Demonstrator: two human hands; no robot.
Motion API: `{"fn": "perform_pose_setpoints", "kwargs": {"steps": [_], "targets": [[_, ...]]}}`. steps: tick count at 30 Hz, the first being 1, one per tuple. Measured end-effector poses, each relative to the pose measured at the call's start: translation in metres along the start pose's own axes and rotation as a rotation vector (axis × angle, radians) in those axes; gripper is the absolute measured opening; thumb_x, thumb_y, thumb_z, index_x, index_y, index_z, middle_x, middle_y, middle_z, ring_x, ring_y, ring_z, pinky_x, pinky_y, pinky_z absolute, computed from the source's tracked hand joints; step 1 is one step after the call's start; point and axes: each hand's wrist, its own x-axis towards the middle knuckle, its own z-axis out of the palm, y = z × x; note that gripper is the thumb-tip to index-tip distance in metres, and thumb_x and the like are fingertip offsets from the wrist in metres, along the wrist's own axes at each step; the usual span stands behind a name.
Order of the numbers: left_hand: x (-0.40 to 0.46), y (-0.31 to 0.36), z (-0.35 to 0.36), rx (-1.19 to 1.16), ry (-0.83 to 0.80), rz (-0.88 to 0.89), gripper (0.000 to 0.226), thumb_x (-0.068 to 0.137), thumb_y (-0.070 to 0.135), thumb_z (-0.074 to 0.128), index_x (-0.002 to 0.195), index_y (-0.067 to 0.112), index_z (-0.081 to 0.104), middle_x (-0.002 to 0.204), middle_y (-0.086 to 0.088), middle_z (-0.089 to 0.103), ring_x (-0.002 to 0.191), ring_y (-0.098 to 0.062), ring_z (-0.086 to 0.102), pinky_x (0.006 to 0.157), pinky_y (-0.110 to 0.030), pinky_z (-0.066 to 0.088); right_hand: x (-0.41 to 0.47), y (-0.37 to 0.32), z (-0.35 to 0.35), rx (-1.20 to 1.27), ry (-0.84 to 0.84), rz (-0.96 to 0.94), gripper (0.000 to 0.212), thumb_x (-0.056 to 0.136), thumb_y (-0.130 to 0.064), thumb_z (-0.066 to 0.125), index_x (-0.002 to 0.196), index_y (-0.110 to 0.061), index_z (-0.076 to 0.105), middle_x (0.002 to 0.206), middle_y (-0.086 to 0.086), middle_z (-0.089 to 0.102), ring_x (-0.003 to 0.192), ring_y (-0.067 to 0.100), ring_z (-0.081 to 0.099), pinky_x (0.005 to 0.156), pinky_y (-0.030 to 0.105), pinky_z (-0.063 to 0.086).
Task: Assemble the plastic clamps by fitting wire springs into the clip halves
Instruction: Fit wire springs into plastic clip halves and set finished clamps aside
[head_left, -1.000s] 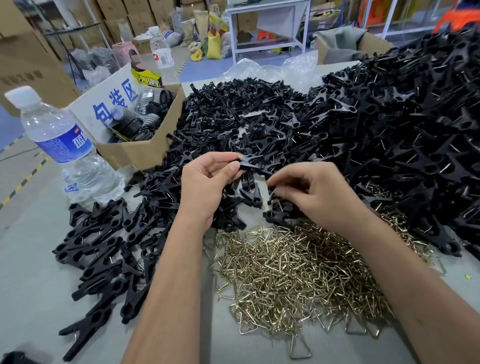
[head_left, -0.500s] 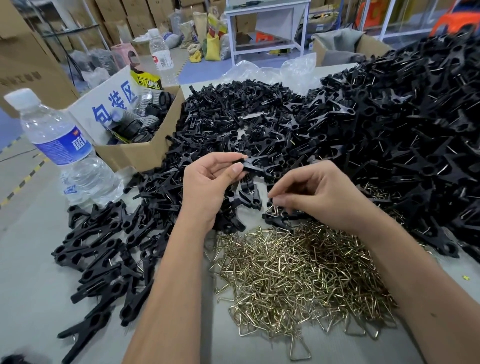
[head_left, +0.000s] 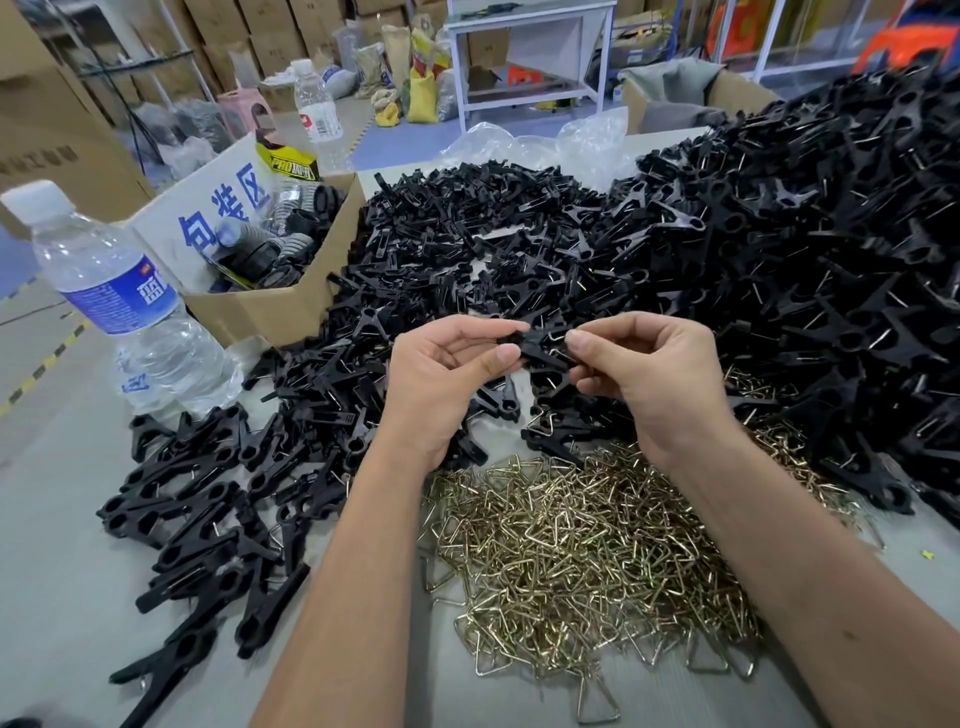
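Above the worktop (head_left: 62, 597), mid-frame | left hand (head_left: 447, 374) pinches black clip half (head_left: 530, 345), long axis roughly left-right | right hand (head_left: 649, 374) pinches its other end, wire spring (head_left: 557, 354) apparently there | both hands equally near | spring pile (head_left: 582, 561) below.

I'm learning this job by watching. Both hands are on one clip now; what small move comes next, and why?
Probably press the wire spring into the clip. The left hand pinches the clip's end, the right hand pinches its other end, and a bit of wire shows there, seemingly not yet seated.
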Motion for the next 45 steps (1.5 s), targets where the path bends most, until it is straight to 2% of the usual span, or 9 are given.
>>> {"fn": "perform_pose_setpoints", "kwargs": {"steps": [10, 14, 25, 31, 36, 45], "targets": [[-0.0010, -0.0018, 0.0056, -0.027, 0.014, -0.032, 0.022, 0.079, 0.000, 0.082, 0.100, 0.008, 0.079, 0.106, -0.015, 0.079, 0.097, -0.025, 0.077, 0.081, -0.028, 0.061, 0.0004, 0.0006, -0.0008, -0.029, 0.040, 0.024, 0.008, 0.084, -0.001, 0.083, 0.081, -0.005, 0.077, 0.073, 0.010, 0.076, 0.059, 0.016, 0.070, 0.054, 0.022, 0.054], [-0.0016, -0.0011, 0.0073, -0.034, 0.005, -0.032, 0.025, 0.077, 0.007, 0.084, 0.101, 0.006, 0.079, 0.105, -0.016, 0.078, 0.096, -0.025, 0.077, 0.080, -0.028, 0.061, -0.0001, -0.0009, -0.0009, -0.038, 0.035, 0.024, 0.010, 0.084, 0.000, 0.082, 0.079, -0.006, 0.076, 0.072, 0.010, 0.075, 0.058, 0.016, 0.069, 0.053, 0.022, 0.054], [-0.0018, 0.0006, 0.0068, -0.076, 0.026, -0.047, 0.020, 0.078, 0.006, 0.082, 0.096, 0.015, 0.082, 0.106, -0.015, 0.079, 0.096, -0.023, 0.077, 0.081, -0.028, 0.061, 0.0024, -0.0007, -0.0038, -0.003, 0.028, 0.053, 0.009, 0.085, 0.000, 0.081, 0.081, -0.007, 0.077, 0.074, 0.010, 0.076, 0.061, 0.015, 0.069, 0.056, 0.021, 0.054], [-0.0020, 0.0018, 0.0080, -0.094, 0.032, -0.069, 0.020, 0.077, 0.003, 0.081, 0.096, 0.011, 0.081, 0.106, -0.017, 0.078, 0.095, -0.024, 0.077, 0.080, -0.027, 0.061, 0.0032, 0.0009, -0.0025, 0.013, 0.031, 0.060, 0.010, 0.085, 0.001, 0.081, 0.078, -0.007, 0.077, 0.073, 0.010, 0.075, 0.060, 0.016, 0.070, 0.057, 0.021, 0.055], [-0.0025, 0.0015, 0.0101, -0.038, 0.024, -0.075, 0.028, 0.076, 0.001, 0.081, 0.103, 0.000, 0.076, 0.102, -0.017, 0.078, 0.092, -0.024, 0.077, 0.078, -0.027, 0.061, 0.0024, 0.0014, -0.0021, 0.004, 0.041, 0.065, 0.010, 0.083, 0.000, 0.083, 0.078, -0.006, 0.076, 0.069, 0.007, 0.074, 0.056, 0.014, 0.068, 0.053, 0.020, 0.053], [-0.0029, 0.0021, 0.0112, -0.013, 0.026, -0.073, 0.027, 0.076, 0.003, 0.082, 0.102, 0.000, 0.076, 0.103, -0.015, 0.079, 0.091, -0.023, 0.077, 0.078, -0.027, 0.061, 0.0035, 0.0019, -0.0030, -0.055, 0.054, 0.039, 0.012, 0.082, 0.001, 0.083, 0.076, -0.006, 0.075, 0.067, 0.007, 0.071, 0.053, 0.012, 0.062, 0.050, 0.020, 0.048]]}}
